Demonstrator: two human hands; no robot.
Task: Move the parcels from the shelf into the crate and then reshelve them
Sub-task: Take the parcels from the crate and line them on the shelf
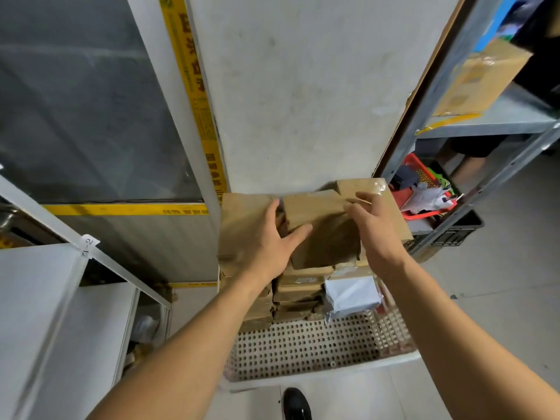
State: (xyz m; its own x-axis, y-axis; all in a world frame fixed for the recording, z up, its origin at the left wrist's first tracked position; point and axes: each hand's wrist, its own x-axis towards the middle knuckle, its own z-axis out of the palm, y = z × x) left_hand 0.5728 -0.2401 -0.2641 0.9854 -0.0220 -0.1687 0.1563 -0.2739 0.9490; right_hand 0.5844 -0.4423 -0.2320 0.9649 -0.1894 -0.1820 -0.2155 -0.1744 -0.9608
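Observation:
A white perforated crate stands on the floor below me, its far half stacked high with brown cardboard parcels. A brown parcel lies on top in the middle. My left hand grips its left edge, thumb on top and fingers down the side. My right hand rests on its right edge with fingers spread. Another brown parcel lies to the left, and a taped one sits behind on the right. A white wrapped parcel lies lower in the stack.
A white shelf unit with a label stands at left. A grey metal rack at right holds a cardboard box, with a red basket and a black crate below. A white wall is ahead. My shoe is near the crate.

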